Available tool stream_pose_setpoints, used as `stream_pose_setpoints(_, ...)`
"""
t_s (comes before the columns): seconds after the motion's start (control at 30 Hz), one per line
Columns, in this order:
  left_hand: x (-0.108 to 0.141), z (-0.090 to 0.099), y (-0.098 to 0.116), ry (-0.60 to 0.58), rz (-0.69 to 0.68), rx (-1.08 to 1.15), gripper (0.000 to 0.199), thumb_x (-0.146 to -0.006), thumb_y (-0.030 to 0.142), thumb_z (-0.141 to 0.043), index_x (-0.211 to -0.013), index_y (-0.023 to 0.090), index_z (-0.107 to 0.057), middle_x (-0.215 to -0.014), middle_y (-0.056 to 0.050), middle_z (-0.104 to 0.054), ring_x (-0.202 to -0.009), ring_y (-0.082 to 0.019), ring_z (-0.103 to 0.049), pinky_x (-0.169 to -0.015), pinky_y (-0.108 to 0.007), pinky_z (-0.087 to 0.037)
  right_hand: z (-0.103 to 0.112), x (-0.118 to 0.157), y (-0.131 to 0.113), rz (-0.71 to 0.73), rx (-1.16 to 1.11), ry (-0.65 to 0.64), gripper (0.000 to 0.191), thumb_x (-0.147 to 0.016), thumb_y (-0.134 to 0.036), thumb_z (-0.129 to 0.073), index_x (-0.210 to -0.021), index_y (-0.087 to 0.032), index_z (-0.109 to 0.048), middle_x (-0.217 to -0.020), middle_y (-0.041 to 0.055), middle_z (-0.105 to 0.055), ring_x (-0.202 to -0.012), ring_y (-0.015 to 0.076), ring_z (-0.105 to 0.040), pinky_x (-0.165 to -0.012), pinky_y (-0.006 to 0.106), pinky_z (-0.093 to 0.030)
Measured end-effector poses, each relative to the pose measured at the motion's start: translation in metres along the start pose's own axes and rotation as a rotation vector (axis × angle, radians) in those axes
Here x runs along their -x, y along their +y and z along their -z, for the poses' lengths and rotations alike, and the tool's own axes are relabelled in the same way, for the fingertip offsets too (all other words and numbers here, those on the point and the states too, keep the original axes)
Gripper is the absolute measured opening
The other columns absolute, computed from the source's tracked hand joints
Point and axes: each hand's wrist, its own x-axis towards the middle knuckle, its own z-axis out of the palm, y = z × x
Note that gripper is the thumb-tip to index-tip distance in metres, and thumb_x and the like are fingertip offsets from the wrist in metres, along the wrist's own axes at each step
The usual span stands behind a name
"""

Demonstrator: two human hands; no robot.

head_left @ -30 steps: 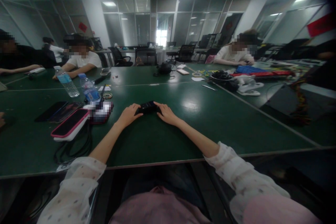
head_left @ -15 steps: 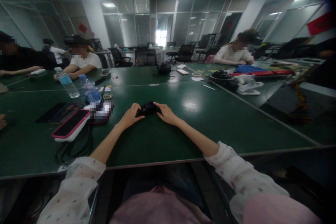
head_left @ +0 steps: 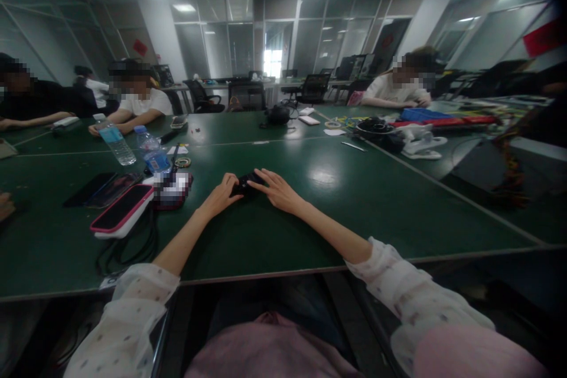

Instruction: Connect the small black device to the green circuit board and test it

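Note:
A small black device (head_left: 244, 183) lies on the green table (head_left: 354, 212) in front of me, between my hands. My left hand (head_left: 225, 195) grips its left end, with the thumb along the near side and the fingers at the far side. Over its right end reaches my right hand (head_left: 278, 190), fingers stretched out and apart, the fingertips on or just above the device. Part of the device is hidden beneath these fingers.
To the left are a pink-edged phone (head_left: 121, 208), black cables (head_left: 128, 254) and two water bottles (head_left: 116, 140) (head_left: 152, 150). A silver pen (head_left: 354, 146) and a white device (head_left: 423, 143) lie to the right. People sit across the table.
My right hand has shifted left over the device, its fingers now covering more of the right end. My left hand has kept its hold.

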Motion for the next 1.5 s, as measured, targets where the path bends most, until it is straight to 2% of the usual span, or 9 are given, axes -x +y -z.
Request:
stream_pose_setpoints(0.13,-0.001,-0.002,-0.001,-0.005,-0.028,-0.019,0.032,-0.083,0.036,-0.058,-0.108,0.021,-0.043,-0.118,-0.007,-0.042,-0.090,-0.018,-0.059,-0.071,-0.033,-0.053,0.001,-0.002,-0.010,0.099,0.064,-0.048,0.082,-0.078,0.005,-0.041,-0.147,-0.033,-0.021,-0.158,0.0004,-0.012,-0.144,0.0247,-0.014,-0.114,0.047,-0.024)
stream_pose_setpoints(0.43,-0.002,-0.006,0.002,-0.017,-0.048,-0.146,0.024,-0.087,0.030,-0.052,-0.108,0.021,-0.043,-0.122,-0.008,-0.041,-0.086,-0.016,-0.061,-0.070,-0.032,-0.053,-0.009,-0.005,-0.011,0.048,0.039,-0.025,0.069,-0.080,0.000,-0.046,-0.140,-0.034,-0.038,-0.156,0.0019,-0.017,-0.143,0.0274,-0.016,-0.111,0.051,-0.028)
stream_pose_setpoints(0.53,-0.003,-0.005,0.003,-0.019,-0.049,-0.180,0.025,-0.087,0.031,-0.053,-0.109,0.021,-0.044,-0.121,-0.008,-0.041,-0.085,-0.016,-0.062,-0.071,-0.032,-0.053,-0.006,-0.006,-0.013,0.036,0.008,0.002,0.055,-0.086,-0.011,-0.050,-0.136,-0.032,-0.043,-0.154,0.0041,-0.022,-0.142,0.0283,-0.018,-0.111,0.051,-0.028)
stream_pose_setpoints(0.6,-0.003,-0.005,0.004,-0.015,-0.046,-0.185,0.026,-0.087,0.032,-0.053,-0.110,0.021,-0.044,-0.121,-0.008,-0.042,-0.085,-0.017,-0.062,-0.072,-0.032,-0.052,-0.006,-0.007,-0.013,0.021,-0.023,0.025,0.052,-0.088,-0.025,-0.053,-0.138,-0.029,-0.040,-0.152,0.0068,-0.026,-0.141,0.0288,-0.020,-0.110,0.052,-0.029)
stream_pose_setpoints(0.73,-0.003,-0.004,0.005,-0.015,-0.051,-0.215,0.027,-0.088,0.032,-0.052,-0.112,0.022,-0.045,-0.122,-0.008,-0.042,-0.086,-0.017,-0.062,-0.074,-0.033,-0.052,-0.011,-0.015,-0.008,-0.015,-0.043,0.073,0.071,-0.085,-0.043,-0.057,-0.144,-0.022,-0.025,-0.149,0.0132,-0.029,-0.139,0.0311,-0.021,-0.109,0.053,-0.027)
stream_pose_setpoints(0.83,-0.003,-0.005,0.005,-0.023,-0.071,-0.231,0.027,-0.088,0.031,-0.051,-0.113,0.022,-0.045,-0.124,-0.009,-0.043,-0.089,-0.019,-0.062,-0.077,-0.036,-0.052,-0.018,-0.027,-0.003,-0.005,-0.006,0.063,0.070,-0.086,-0.041,-0.058,-0.144,-0.020,-0.026,-0.143,0.0157,-0.036,-0.134,0.0323,-0.028,-0.106,0.052,-0.026)
stream_pose_setpoints(0.93,-0.004,-0.006,0.004,-0.023,-0.082,-0.232,0.028,-0.088,0.030,-0.052,-0.115,0.022,-0.045,-0.125,-0.009,-0.042,-0.094,-0.020,-0.062,-0.079,-0.038,-0.053,-0.021,-0.037,0.000,-0.015,0.034,0.028,0.060,-0.088,-0.036,-0.056,-0.141,-0.021,-0.032,-0.128,0.0154,-0.049,-0.119,0.0306,-0.041,-0.097,0.048,-0.030)
stream_pose_setpoints(1.0,-0.003,-0.008,0.004,-0.015,-0.080,-0.229,0.029,-0.088,0.030,-0.051,-0.116,0.023,-0.044,-0.127,-0.009,-0.041,-0.095,-0.020,-0.061,-0.077,-0.037,-0.054,-0.021,-0.041,0.001,-0.018,0.062,0.016,0.057,-0.088,-0.035,-0.055,-0.140,-0.023,-0.035,-0.121,0.0140,-0.052,-0.111,0.0292,-0.044,-0.092,0.044,-0.031)
stream_pose_setpoints(1.5,-0.003,-0.008,0.002,0.051,-0.111,-0.155,0.026,-0.086,0.028,-0.056,-0.111,0.024,-0.050,-0.131,-0.009,-0.038,-0.098,-0.019,-0.062,-0.076,-0.036,-0.057,-0.017,-0.040,0.010,-0.015,0.153,0.022,0.066,-0.087,-0.048,-0.054,-0.145,-0.030,-0.029,-0.104,0.0121,-0.055,-0.092,0.0265,-0.042,-0.078,0.036,-0.027)
